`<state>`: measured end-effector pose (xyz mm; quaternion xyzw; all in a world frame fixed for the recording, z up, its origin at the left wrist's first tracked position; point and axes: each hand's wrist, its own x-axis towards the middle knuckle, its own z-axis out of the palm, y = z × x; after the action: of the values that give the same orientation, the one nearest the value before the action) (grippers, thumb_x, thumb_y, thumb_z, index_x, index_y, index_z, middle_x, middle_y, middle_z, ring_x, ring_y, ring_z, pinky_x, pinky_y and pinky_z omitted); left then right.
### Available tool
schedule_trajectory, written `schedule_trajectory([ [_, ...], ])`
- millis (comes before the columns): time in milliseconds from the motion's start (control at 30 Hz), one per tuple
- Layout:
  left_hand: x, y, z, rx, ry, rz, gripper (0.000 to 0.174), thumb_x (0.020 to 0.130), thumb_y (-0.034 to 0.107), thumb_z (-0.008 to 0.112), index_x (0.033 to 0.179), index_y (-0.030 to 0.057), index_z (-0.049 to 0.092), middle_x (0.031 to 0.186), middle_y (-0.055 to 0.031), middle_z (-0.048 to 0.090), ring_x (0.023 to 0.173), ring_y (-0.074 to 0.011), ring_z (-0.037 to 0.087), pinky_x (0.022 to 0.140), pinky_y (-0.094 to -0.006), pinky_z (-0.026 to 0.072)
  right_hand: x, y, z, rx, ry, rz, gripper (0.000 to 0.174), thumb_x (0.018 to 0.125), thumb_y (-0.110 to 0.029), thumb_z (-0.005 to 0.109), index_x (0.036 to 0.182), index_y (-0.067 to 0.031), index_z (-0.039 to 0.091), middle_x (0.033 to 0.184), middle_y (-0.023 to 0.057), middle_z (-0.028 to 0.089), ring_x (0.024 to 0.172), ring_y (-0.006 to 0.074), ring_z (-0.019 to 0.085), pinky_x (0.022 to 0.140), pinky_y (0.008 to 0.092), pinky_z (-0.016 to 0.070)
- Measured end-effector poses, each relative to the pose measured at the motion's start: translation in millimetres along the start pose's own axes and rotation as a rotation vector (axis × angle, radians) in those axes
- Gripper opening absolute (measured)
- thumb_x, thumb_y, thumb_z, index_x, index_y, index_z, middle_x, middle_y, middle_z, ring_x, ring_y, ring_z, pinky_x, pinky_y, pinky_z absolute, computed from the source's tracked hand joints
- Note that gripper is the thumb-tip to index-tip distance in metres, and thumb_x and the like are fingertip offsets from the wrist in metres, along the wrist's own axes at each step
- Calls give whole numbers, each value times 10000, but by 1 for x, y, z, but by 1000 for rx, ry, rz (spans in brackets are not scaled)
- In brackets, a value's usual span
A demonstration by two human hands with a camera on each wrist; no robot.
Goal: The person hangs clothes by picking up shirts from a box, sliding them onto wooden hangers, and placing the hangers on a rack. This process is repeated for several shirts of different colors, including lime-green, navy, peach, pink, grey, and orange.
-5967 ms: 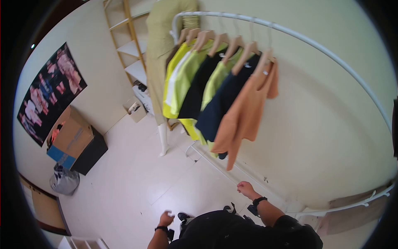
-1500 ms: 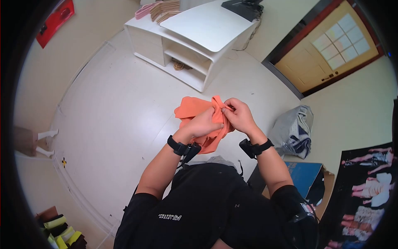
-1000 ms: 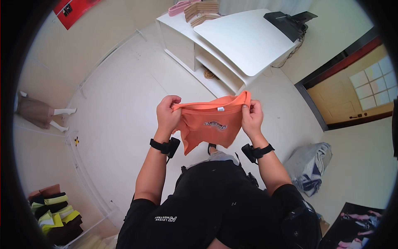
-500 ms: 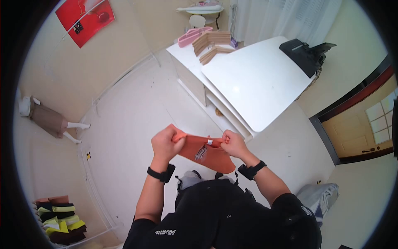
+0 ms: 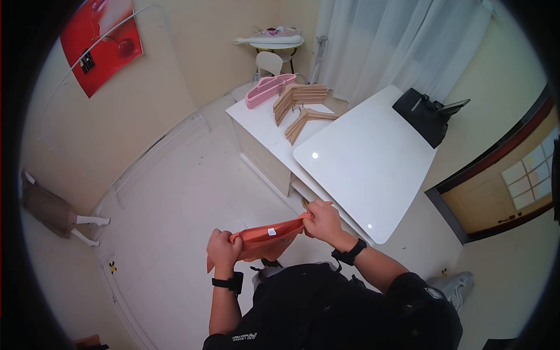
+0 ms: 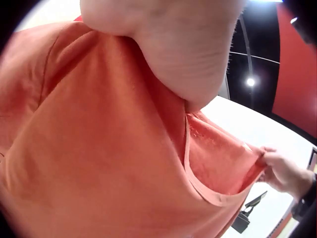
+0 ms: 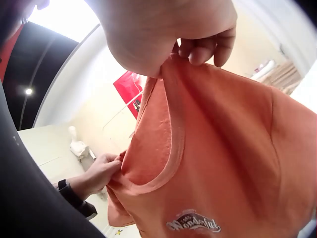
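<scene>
Head view: an orange shirt [image 5: 263, 248] hangs near the white table [image 5: 373, 157], left hand [image 5: 224, 247] and right hand [image 5: 323, 223] clamped on either side of its collar [image 7: 177, 131]. It should handle light, soft and floppy, hardly slippery; beside the collar seems the best hold.

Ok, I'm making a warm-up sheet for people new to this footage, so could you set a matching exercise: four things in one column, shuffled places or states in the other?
1. Orange shirt
2. Pink hangers
3. Red poster
4. Door

A. On the wall
B. Fitted with window panes
C. Held by left hand and right hand
D. On the white counter, beside wooden hangers

Pairs: 1-C, 2-D, 3-A, 4-B
</scene>
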<state>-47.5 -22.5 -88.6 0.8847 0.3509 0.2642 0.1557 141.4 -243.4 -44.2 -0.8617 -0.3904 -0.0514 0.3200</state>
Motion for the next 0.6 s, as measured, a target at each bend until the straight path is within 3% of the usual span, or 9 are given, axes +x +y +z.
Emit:
schedule_trajectory([
  [67,23,-2,1,-25,-181,12,216,645,268,652,595,59,627,649,-74,514,588,-266,541,506,-371,441,35,-11,7,93,116,12,105,669,-132,591,729,-62,542,704,88,515,600,296,540,513,385,436],
  [200,50,-16,3,-66,-274,40,228,658,274,640,590,57,639,643,-77,514,584,-270,539,503,-376,435,96,-27,18,203,177,12,122,653,-118,606,725,-47,538,758,98,507,613,280,535,514,361,435],
  [267,65,-31,9,72,-268,-41,216,659,263,637,612,52,650,641,-85,516,588,-277,543,510,-382,437,120,-23,30,141,226,-57,107,655,-92,606,709,-37,532,711,104,500,576,265,534,507,348,446],
  [333,83,-37,14,100,-230,-55,167,657,199,611,628,39,645,659,-99,533,603,-293,548,526,-385,444,140,-14,40,48,126,-326,122,658,-115,600,739,-42,545,741,100,528,595,277,542,510,352,450],
  [467,111,-33,24,-119,-152,-134,134,623,77,533,696,4,619,704,-126,575,613,-307,548,552,-365,453,182,8,65,137,-210,-168,95,691,-138,562,747,-64,542,752,88,544,655,326,551,565,416,454],
  [533,122,-22,25,-416,-282,-106,133,609,34,509,713,-18,574,673,-130,558,592,-262,537,555,-334,445,206,44,82,218,-330,-118,125,694,-139,570,789,-59,561,777,106,587,698,317,578,606,404,466],
  [600,136,-5,27,-529,-363,-184,113,608,0,481,707,-24,529,628,-123,527,558,-214,505,535,-303,423,228,80,100,379,-714,117,166,698,-128,575,845,-52,581,818,110,626,746,275,601,648,362,477],
])
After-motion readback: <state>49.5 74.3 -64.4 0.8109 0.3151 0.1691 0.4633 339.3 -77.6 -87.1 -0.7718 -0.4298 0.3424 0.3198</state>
